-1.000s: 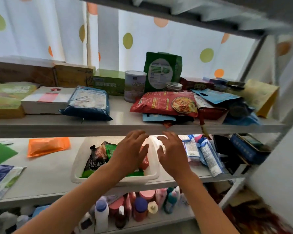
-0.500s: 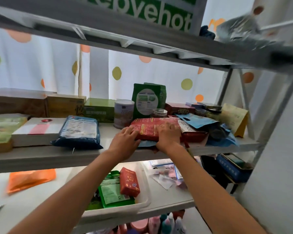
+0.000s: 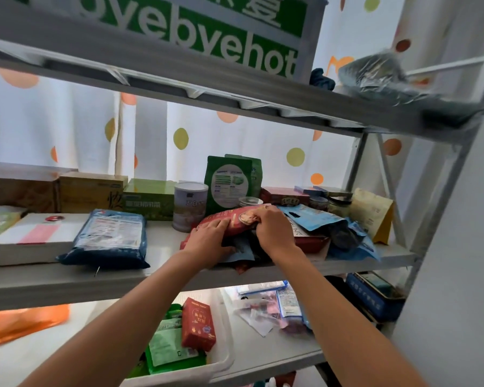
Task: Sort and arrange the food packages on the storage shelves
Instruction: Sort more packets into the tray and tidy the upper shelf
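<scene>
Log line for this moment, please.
step: lifting red packet off pile | left hand: flat on packet | right hand: gripping its end | shelf: middle

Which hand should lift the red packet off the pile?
Probably the right hand: its fingers already curl over the red packet's far edge, while the left hand lies flatter along its near side.
</scene>
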{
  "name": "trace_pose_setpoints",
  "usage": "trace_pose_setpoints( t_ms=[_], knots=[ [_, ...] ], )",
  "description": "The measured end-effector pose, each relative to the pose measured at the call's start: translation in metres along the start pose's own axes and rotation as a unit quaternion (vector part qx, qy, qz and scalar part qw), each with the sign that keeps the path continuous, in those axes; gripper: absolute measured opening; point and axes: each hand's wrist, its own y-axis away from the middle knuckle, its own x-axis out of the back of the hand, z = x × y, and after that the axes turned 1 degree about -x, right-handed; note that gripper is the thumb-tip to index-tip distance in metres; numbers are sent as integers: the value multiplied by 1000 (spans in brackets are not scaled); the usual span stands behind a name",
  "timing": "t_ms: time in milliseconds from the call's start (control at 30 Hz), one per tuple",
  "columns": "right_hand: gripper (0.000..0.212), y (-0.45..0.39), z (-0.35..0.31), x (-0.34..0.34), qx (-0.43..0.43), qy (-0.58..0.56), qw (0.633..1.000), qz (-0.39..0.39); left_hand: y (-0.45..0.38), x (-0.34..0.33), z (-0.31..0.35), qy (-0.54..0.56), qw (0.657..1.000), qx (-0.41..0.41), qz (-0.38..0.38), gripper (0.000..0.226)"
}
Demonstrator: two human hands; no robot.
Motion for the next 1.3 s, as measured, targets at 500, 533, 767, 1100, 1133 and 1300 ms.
trace_pose_setpoints(
  t_ms=[500,533,767,1100,1133,1300],
  knots=[
    [22,-11,-105,44,171,-120,971,115,23,51,-31,223,925,62,302,11],
    [22,-8,-109,47,190,-124,966,122,27,55,-33,224,920,63,314,13],
    [59,12,-123,65,227,-153,937,218,72,79,-39,293,885,85,351,24],
    [58,66,-140,65,-12,-510,850,-136,159,109,-54,607,741,91,272,16],
    [51,73,-142,62,-15,-523,837,-158,168,110,-54,632,728,94,250,15],
    [33,111,-141,49,-64,-601,768,-210,204,105,-59,659,725,94,178,27]
  ],
)
